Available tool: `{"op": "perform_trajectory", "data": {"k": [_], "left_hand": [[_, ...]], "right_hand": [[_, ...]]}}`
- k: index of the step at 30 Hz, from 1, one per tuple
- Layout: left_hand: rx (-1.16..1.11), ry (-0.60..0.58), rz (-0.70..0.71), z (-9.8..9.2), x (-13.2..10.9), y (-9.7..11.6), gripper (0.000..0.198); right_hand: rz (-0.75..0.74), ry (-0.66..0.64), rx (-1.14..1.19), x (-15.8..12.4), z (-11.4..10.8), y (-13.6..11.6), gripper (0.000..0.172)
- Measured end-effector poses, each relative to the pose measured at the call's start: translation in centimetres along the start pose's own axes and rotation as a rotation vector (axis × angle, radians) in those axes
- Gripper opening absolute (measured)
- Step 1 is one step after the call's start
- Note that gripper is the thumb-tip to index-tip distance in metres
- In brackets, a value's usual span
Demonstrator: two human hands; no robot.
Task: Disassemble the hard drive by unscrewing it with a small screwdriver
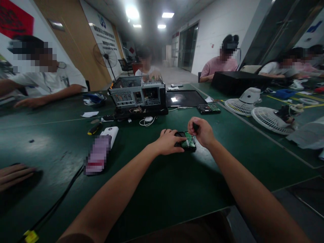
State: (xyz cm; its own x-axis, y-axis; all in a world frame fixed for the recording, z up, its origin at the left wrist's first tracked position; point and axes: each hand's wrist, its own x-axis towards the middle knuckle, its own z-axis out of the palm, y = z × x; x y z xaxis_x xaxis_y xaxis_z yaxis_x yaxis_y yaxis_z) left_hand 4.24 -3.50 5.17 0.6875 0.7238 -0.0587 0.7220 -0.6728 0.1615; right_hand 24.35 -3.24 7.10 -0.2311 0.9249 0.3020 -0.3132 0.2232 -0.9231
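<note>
A small drive with a green circuit board [187, 141] lies flat on the green table [162, 182], in front of me. My left hand [168, 141] rests on its left side, thumb and index finger stretched over the board. Above the drive's right part, my right hand [201, 131] is closed around the dark handle of a screwdriver [195, 127]. The tool points down at the board's right edge; its tip is too small to make out clearly.
Beyond the drive stand an open metal computer case [138, 96], a dark panel [186, 98] and another drive [209, 108]. White fan parts [272, 119] lie right. A yellow-black screwdriver [95, 128] and a phone [98, 155] lie left, near another person's hand [16, 173].
</note>
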Motion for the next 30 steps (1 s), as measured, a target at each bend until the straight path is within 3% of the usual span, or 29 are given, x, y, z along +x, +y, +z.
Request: {"op": "perform_trajectory", "data": {"k": [6,15,23,30], "left_hand": [[-0.015,-0.009,0.002,-0.2,-0.1,0.0,0.065],[-0.027,-0.035,-0.011,-0.5,-0.2,0.1,0.067],[-0.016,-0.041,-0.018,-0.6,-0.2,0.3,0.067],[-0.027,-0.016,-0.011,-0.3,-0.1,0.0,0.067]], "right_hand": [[-0.061,0.106,0.086,-0.7,-1.0,-0.1,0.030],[-0.023,0.158,0.097,-0.7,-2.5,-0.6,0.018],[0.024,0.081,0.186,-1.0,-2.5,-1.1,0.007],[0.022,0.055,0.187,-1.0,-2.6,-1.1,0.026]]}}
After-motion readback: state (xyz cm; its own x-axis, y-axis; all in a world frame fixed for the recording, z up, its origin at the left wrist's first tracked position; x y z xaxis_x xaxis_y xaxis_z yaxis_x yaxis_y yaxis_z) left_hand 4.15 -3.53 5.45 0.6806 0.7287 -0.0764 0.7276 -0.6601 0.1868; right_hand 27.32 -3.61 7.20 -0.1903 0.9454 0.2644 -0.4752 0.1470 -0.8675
